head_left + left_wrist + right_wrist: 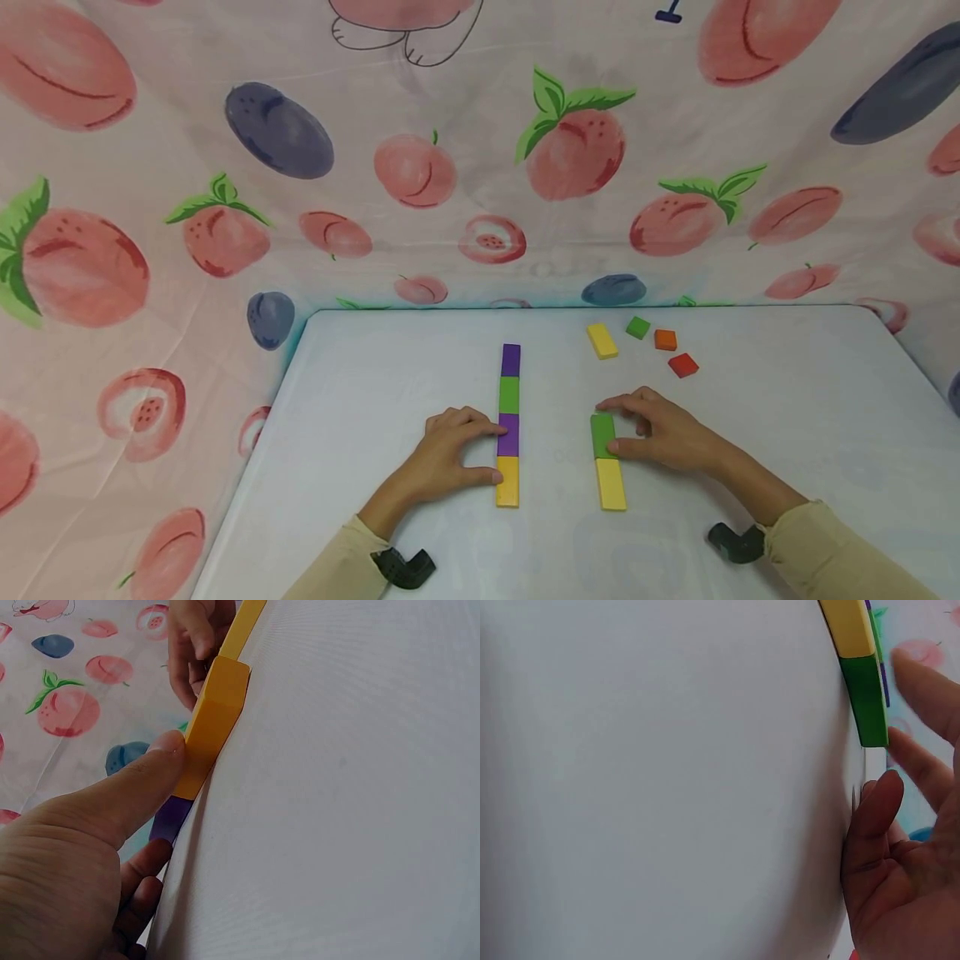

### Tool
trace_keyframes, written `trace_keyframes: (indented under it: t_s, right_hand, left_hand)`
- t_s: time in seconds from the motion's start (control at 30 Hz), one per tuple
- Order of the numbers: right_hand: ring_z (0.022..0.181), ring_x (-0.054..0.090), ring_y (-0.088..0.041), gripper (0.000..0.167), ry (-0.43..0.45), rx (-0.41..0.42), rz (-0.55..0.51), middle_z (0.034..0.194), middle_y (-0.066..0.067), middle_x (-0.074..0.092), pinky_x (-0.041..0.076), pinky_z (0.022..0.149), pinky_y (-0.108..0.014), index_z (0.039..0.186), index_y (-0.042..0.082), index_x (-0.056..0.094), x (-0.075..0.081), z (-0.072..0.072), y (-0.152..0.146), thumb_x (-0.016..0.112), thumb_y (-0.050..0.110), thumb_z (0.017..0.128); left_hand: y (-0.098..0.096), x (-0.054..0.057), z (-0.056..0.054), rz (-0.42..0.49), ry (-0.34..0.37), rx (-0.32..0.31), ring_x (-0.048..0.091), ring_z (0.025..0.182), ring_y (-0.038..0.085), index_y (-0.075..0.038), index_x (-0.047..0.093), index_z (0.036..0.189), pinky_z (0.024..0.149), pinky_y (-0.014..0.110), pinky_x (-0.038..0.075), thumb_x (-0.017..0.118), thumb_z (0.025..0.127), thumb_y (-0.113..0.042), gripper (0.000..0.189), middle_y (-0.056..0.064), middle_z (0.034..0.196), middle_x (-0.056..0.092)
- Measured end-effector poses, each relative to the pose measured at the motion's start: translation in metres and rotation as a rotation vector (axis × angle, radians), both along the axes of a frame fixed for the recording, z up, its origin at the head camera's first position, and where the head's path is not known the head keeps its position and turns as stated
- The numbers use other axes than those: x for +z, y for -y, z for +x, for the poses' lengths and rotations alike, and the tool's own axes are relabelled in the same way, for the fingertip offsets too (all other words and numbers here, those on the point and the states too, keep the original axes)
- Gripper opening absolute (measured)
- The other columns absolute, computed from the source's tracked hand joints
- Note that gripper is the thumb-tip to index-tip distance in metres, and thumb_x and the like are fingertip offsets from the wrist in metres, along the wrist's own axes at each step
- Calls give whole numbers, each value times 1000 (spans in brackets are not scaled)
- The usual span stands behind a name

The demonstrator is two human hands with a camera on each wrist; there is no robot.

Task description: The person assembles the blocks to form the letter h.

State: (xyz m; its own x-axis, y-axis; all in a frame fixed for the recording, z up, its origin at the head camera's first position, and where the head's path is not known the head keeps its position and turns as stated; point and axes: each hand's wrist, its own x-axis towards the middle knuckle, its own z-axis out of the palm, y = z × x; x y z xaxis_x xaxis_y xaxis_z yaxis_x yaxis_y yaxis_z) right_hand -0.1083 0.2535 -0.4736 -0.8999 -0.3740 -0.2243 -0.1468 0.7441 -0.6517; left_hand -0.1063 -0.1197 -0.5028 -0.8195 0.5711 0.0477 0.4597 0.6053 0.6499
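A row of four blocks stands end to end in the head view: a purple block at the far end, a green block, a second purple block and an orange-yellow block. My left hand touches its left side, forefinger at the nearer purple block and thumb against the orange-yellow one. To the right, a green block adjoins a yellow block. My right hand is at this green block, forefinger by its far end and thumb by its right side, not gripping it.
Toward the back right of the white table lie a loose yellow block, a small green block, an orange block and a red block. A fruit-patterned cloth hangs behind the table.
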Motion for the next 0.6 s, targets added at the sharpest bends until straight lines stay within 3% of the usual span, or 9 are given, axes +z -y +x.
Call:
trace_keyframes:
  t_s: [0.17, 0.33, 0.6]
  right_hand:
    - [91, 50, -15, 70, -27, -30, 20, 112, 0, 53, 48, 71, -21, 144, 33, 58, 1, 7, 6, 83, 51, 81]
    - [96, 49, -15, 82, -54, -6, 99, 121, -1, 50, 49, 70, -20, 149, 33, 54, 4, 17, 11, 82, 59, 77]
    - [96, 47, -13, 82, -115, 29, 157, 122, 0, 49, 43, 68, -20, 148, 30, 56, -1, 25, 9, 81, 62, 76]
  left_hand:
    - [1, -1, 0, -1, -7, 1, 49, 117, 9, -35, 67, 132, 106, 48, 29, 85, 79, -50, 57, -14, 120, 60]
    - [1, 0, 0, 4, -7, 0, 49, 118, 9, -34, 67, 132, 106, 49, 29, 85, 79, -49, 58, -14, 120, 60]
    - [0, -2, 0, 10, -11, -5, 49, 117, 9, -35, 67, 132, 106, 49, 29, 85, 79, -49, 57, -15, 120, 59]
